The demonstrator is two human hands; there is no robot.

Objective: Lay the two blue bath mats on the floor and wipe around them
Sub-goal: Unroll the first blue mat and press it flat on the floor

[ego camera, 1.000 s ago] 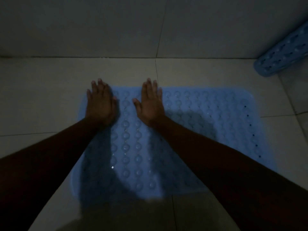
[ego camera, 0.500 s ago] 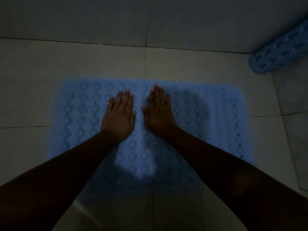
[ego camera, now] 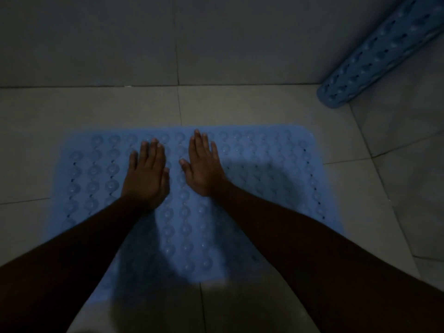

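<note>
— So, where is the flat mat (ego camera: 264, 164)?
— Spread on the tiled floor (ego camera: 240, 109), bumps up, its far edge near the wall (ego camera: 216, 39). Its near edge is lost in shadow.
— And the hands?
— Both lie on it, palms down, fingers straight. The left hand (ego camera: 146, 174) and the right hand (ego camera: 204, 169) sit side by side near the far edge, close but not touching, and grip nothing.
— The other mat?
— The rolled mat (ego camera: 384, 51) is at the upper right, well apart from the flat one. Its lower end is near the foot of the wall, and the rest slants out of frame.
— Light?
— Dim. Both forearms look dark, and a shadow covers part of the flat mat's right half.
</note>
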